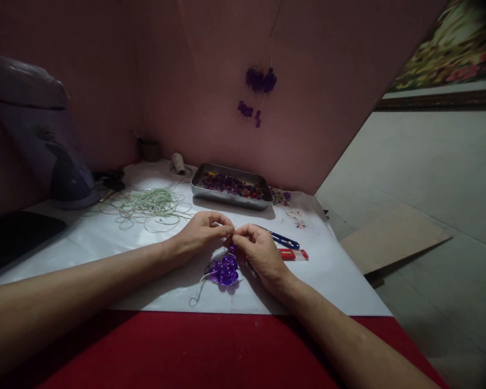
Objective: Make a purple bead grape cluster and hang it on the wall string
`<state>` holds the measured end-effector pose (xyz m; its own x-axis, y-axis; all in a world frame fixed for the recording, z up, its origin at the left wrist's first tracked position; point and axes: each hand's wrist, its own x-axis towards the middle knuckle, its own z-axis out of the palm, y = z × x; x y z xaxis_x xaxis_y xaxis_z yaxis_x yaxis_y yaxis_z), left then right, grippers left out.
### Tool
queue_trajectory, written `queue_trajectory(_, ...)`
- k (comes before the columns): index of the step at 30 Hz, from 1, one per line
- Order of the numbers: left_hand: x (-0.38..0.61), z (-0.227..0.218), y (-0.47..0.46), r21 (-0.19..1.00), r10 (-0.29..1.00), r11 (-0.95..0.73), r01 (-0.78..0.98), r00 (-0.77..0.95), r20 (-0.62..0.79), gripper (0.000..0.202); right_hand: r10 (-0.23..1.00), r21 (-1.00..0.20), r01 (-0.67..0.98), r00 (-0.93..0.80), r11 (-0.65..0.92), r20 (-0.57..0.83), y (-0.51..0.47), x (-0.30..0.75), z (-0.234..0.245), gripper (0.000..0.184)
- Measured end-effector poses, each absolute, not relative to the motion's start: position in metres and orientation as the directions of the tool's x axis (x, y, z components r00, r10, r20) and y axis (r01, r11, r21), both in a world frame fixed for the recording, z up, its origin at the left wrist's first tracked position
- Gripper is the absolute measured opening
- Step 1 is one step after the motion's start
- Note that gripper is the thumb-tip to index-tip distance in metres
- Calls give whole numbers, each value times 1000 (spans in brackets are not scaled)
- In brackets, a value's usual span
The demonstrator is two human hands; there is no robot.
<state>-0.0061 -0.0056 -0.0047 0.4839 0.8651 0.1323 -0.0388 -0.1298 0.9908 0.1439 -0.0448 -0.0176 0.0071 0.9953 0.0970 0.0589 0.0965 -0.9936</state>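
My left hand (206, 231) and my right hand (264, 255) meet at their fingertips just above the white sheet. Both pinch the thin string of a purple bead cluster (225, 270); the exact spot they hold is mostly covered by the fingers. A small purple bead shows right below the fingertips, and the shiny cluster lies beneath on the sheet. A loose pale string end (195, 298) curls out to its left. Close by my right hand are a pair of blue thread snips (285, 240) and a red box cutter (294, 254), both partly behind the hand.
A metal tray (235, 202) of mixed beads stands at the back, with scattered beads (281, 195) to its right. Tangled green cord (152, 206), a thread spool (179, 163) and a dark flat object (20, 237) lie leftward. Purple bead clusters (261, 80) hang on the pink wall.
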Motion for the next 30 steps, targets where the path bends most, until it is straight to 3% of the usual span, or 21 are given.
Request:
queue_trajectory(8, -6, -4, -5, 990, 856, -120, -74, 498, 141, 20, 993, -992, 48, -2, 115, 115, -45, 144, -21, 15)
queue_trajectory(18, -7, 1, -7, 988, 886, -155, 7, 443, 136, 22, 992, -991, 48, 1, 127, 127, -45, 143, -20, 15)
queue_trajectory(30, -8, -3, -5, 991, 871, -124, -59, 471, 137, 22, 991, -990, 40, 0, 136, 137, -47, 142, -18, 14)
